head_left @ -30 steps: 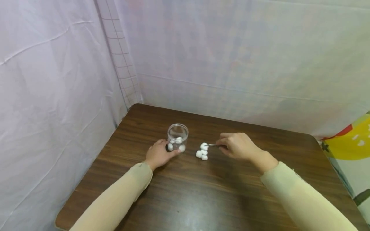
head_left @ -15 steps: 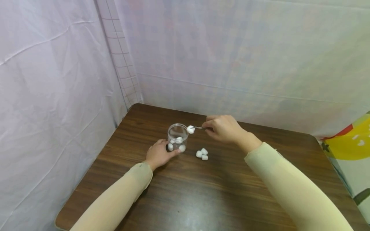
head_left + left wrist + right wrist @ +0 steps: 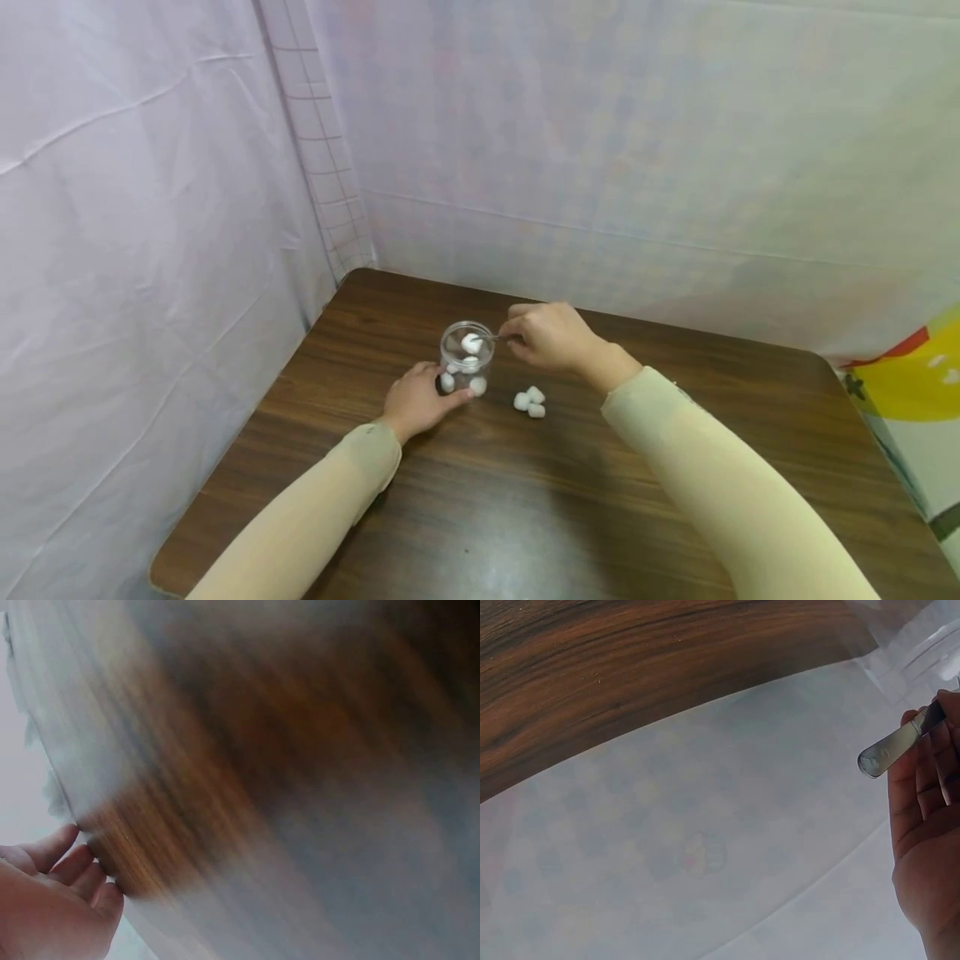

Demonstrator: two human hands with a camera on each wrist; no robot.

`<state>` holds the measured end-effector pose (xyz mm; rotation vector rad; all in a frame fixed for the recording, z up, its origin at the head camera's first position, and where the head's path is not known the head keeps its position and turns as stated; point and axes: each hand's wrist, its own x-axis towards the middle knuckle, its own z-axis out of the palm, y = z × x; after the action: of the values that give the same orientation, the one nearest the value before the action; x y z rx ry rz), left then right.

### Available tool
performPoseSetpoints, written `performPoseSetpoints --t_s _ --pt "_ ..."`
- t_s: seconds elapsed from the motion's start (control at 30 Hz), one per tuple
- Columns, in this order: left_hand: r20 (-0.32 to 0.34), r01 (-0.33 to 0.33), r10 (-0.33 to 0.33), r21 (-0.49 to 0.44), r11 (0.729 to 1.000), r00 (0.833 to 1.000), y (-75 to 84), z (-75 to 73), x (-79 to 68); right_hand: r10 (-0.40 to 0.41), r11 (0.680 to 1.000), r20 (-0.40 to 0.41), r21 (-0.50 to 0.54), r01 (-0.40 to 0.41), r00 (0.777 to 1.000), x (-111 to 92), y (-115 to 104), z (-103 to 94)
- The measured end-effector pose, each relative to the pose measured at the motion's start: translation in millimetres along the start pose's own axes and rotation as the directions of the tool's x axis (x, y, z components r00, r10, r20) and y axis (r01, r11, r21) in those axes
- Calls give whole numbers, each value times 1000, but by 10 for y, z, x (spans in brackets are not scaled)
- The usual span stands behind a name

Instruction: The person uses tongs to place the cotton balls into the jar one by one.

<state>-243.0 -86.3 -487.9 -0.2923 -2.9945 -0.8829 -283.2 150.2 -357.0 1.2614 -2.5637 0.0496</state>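
In the head view a clear plastic jar [image 3: 487, 363] stands upright on the table, several white cotton balls [image 3: 477, 386] at its bottom. My left hand [image 3: 420, 404] grips its lower side, thumb at the front. My right hand [image 3: 551, 337] pinches metal tweezers [image 3: 491, 337], whose tips hold another cotton ball [image 3: 472, 343] within the jar's mouth. The right wrist view shows the broad rounded end of the tweezers [image 3: 891, 750] sticking out from the fingers, near the jar [image 3: 919, 656]. In the left wrist view, only part of the left hand [image 3: 64, 900] appears; the jar is out of sight.
Three cotton balls [image 3: 522, 402] lie clustered on the dark wooden table [image 3: 465, 508], right of the jar. Pale cloth curtains [image 3: 600, 150] hang behind the table and along its left side. A yellow and red printed cloth [image 3: 907, 392] hangs at the right.
The right hand has lifted one cotton ball off the pile with the tweezers and carried it left to the jar's mouth. The left hand keeps its grip on the jar.
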Motion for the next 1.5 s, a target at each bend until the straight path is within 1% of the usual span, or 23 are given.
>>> performPoseSetpoints --t_s 0.1,0.33,0.53,0.93,1.1,1.3,1.37,1.5 --pt "3 3 -3 -8 1000 1000 25 -7 -14 6 1000 16 -2 -6 1000 0 -13 28" --pt "19 13 -13 -3 1000 1000 44 -23 -19 8 1000 32 11 -8 999 -2 -33 22" --pt "25 17 -16 -5 1000 1000 39 -9 -10 12 1000 49 12 -13 999 -9 -25 20" --pt "16 10 -10 6 1000 1000 20 7 3 9 1000 45 4 -9 999 -41 8 25" --pt "21 10 -10 -2 1000 1000 27 13 4 34 999 36 11 -34 999 -142 42 -26" --pt "25 2 -2 6 1000 1000 48 -24 3 47 999 -11 24 -46 999 -341 109 -77" --pt "25 -1 0 11 1000 1000 40 -29 1 53 998 -9 26 -53 999 -425 124 -64" --pt "28 -4 4 12 1000 1000 21 -40 -10 72 997 25 26 -72 997 -614 145 -6"
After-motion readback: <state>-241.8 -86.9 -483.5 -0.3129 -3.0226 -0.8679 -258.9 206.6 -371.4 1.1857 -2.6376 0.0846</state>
